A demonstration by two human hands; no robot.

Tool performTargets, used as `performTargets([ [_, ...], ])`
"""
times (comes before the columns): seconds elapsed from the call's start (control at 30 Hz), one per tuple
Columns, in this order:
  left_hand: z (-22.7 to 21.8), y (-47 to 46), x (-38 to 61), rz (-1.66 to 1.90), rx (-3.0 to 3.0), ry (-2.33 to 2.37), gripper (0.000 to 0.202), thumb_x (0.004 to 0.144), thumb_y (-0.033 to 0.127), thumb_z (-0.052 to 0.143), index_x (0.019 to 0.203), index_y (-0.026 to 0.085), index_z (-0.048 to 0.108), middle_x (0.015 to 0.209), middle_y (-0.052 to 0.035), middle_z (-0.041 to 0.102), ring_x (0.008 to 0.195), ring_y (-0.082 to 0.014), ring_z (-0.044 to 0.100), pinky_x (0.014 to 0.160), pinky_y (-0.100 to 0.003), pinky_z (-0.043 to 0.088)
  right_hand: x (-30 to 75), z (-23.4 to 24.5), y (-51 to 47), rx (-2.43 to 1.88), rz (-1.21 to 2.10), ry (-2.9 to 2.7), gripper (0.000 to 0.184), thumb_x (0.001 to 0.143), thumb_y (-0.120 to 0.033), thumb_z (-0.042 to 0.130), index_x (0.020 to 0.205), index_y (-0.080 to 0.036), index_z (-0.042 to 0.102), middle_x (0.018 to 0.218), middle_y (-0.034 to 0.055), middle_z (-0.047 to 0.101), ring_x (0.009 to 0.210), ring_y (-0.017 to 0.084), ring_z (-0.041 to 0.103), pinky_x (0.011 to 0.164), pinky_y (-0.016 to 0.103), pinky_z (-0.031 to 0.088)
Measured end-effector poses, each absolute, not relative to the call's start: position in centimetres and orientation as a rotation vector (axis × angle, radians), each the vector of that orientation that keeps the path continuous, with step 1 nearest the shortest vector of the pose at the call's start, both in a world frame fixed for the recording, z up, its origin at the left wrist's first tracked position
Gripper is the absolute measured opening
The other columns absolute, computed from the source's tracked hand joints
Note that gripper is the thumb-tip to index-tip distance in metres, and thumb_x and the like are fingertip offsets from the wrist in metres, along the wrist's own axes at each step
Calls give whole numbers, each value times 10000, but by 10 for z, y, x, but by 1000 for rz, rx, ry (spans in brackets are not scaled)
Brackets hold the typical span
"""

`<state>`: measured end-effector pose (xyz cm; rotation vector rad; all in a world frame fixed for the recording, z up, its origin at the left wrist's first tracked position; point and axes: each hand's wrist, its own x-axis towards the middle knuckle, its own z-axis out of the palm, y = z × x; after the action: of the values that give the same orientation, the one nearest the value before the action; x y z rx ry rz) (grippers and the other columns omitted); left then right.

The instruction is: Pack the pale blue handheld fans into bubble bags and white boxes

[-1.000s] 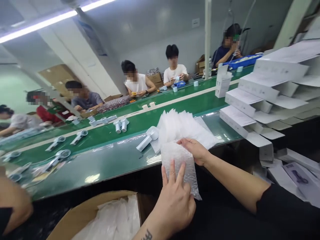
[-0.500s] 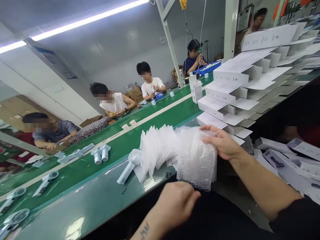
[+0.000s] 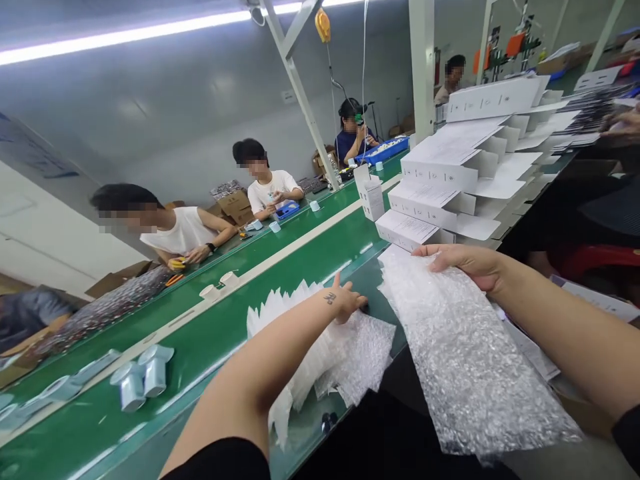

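Now the right hand (image 3: 465, 265) has its grip clamped on the upper end of a bubble-wrap sheet (image 3: 480, 363), dangling past the counter (image 3: 307, 457); the left hand (image 3: 346, 300), fingers apart, stretches over fanned bubble-wrap pieces (image 3: 363, 350) lying there.

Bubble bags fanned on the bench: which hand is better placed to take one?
Probably the left hand: it is close to the bags, seemingly holding nothing, while the right hand grips other bubble wrap.
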<state>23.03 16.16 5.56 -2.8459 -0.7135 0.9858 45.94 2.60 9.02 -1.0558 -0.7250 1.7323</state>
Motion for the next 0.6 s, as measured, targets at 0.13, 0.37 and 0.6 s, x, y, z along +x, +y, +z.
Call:
performTargets([
  [0.13,69,172,208,1209,-2781,-606,612,473,-19,665,983,317,714,1176,-73,645,1223,-391,416,1032,-724,158,447,77,53,-1053,1790,-654,412,612,-65,631,1011,-158,581,920,75,677,769,206,680,697,340,576],
  [0.37,112,179,175,1173,-2936,-530,344,584,-15,529,781,235,661,1020,-68,663,1351,-346,319,1056,-718,108,423,71,111,-1205,1720,-814,409,582,-48,578,977,-154,563,823,53,667,703,190,663,645,313,567],
  [0.6,145,176,133,916,-3004,-619,442,585,-76,405,851,226,585,927,-57,603,1261,-260,411,1069,-685,165,391,64,186,-1849,1555,-1555,314,623,-90,642,928,-154,601,785,30,645,775,224,661,667,337,558],
])
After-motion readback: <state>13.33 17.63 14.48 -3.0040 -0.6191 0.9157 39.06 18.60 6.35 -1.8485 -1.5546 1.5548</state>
